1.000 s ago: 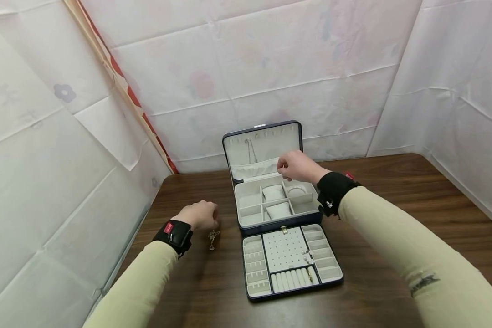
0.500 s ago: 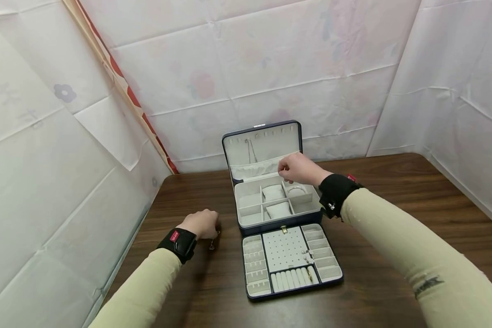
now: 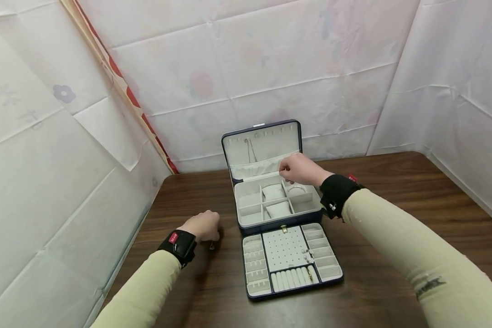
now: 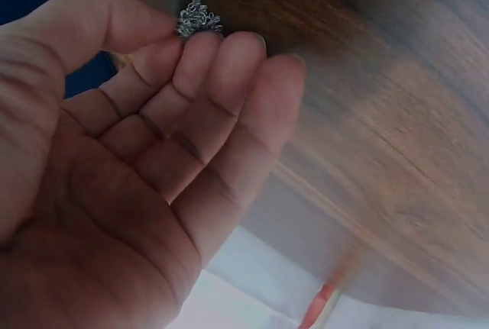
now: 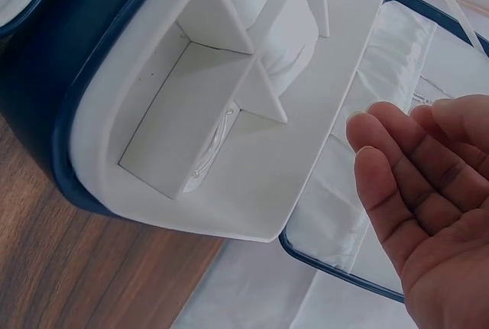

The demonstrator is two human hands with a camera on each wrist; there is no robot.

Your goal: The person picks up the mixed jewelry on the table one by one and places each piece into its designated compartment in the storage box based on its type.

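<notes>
While my left hand [image 3: 202, 225] pinches the necklace [image 4: 197, 14] low over the table [image 3: 393, 191], my right hand [image 3: 299, 167], fingers loosely curled and holding nothing, hovers at the jewelry box [image 3: 270, 182] lid pocket. Risk: chain snagging, tangling, or slipping from a light pinch.

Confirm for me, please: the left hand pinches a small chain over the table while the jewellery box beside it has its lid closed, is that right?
Not quite. The jewellery box has its lid open, standing upright, as the head view shows. The rest holds: the left hand pinches a small chain over the table.
</notes>
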